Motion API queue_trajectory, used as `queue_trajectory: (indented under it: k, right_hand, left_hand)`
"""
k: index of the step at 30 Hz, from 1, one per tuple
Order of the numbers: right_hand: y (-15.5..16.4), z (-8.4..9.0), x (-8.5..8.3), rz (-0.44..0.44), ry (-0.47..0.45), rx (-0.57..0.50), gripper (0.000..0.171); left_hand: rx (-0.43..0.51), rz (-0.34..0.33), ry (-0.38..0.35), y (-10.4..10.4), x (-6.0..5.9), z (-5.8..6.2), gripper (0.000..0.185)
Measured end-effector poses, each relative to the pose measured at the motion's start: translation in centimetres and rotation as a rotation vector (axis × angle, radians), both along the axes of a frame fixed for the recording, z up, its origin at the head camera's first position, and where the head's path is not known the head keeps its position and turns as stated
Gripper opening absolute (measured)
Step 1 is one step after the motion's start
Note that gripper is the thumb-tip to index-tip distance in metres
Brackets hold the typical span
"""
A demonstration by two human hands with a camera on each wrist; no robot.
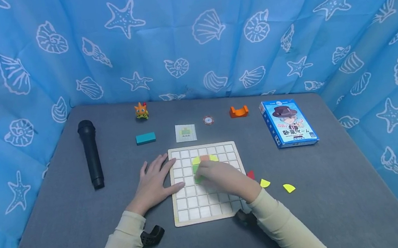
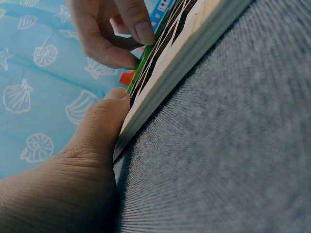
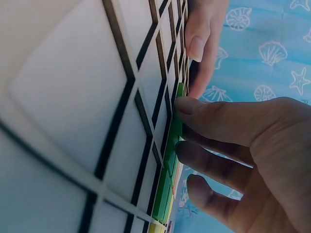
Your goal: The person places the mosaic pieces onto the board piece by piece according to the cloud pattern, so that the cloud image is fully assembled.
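Observation:
A white gridded board (image 1: 195,214) with a pale wooden frame lies on the table. My left hand (image 1: 155,182) rests along its left edge, fingers spread, thumb on the rim. Over the middle of the board, my right hand (image 1: 223,176) pinches a green tile (image 3: 179,114) low against the grid, thumb and fingertips right at it. More green (image 3: 163,196) shows beside it in the right wrist view. Yellow pieces (image 1: 196,160) flank an orange-brown piece (image 1: 204,158) just beyond the fingers. The right hand hides part of the pattern.
Right of the board lie a red piece (image 1: 251,175) and yellow quarter-round pieces (image 1: 289,188). Behind it are a pattern card (image 1: 185,133), teal block (image 1: 145,138), small figure (image 1: 141,111), round chip (image 1: 208,120) and orange holder (image 1: 239,111). A microphone (image 1: 91,155) and blue box (image 1: 288,122) flank them.

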State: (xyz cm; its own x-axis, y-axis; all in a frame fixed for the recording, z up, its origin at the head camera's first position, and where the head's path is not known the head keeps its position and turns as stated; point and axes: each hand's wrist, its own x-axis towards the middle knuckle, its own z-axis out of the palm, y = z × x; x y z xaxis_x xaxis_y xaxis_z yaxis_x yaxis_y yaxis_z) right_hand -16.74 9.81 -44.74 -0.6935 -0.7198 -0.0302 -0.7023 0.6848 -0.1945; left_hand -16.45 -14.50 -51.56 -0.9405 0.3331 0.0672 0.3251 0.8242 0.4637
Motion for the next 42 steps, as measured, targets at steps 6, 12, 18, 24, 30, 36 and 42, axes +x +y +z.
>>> queue_trajectory:
  k: [6,12,18,24,30,36,42]
  right_hand:
    - [0.0,-0.1,0.2,0.004,0.012,0.016,0.021]
    - [0.0,-0.2,0.4,0.001,0.021,0.028,0.022]
    - [0.5,0.1,0.4,0.001,0.039,0.002,0.020]
    - [3.4,1.3,0.8,-0.061,0.043,-0.069,0.024]
    - [7.4,1.6,1.4,-0.207,0.007,-0.072,0.026]
    - [10.9,1.2,2.1,-0.322,-0.042,-0.080,0.024]
    - [13.7,1.4,2.8,-0.425,-0.065,-0.084,0.023]
  left_hand:
    - [0.005,-0.001,-0.002,0.0,0.1,0.0,0.084]
    - [0.005,-0.002,-0.003,0.1,0.2,-0.1,0.085]
    - [0.002,0.001,0.000,0.2,0.2,0.0,0.085]
    - [-0.003,0.002,-0.013,0.3,0.2,0.0,0.085]
    - [0.014,-0.002,-0.001,0.1,0.1,0.2,0.084]
    - [0.018,-0.001,-0.003,-0.2,0.0,0.3,0.083]
    - [0.022,-0.006,-0.009,-0.2,0.0,0.4,0.083]
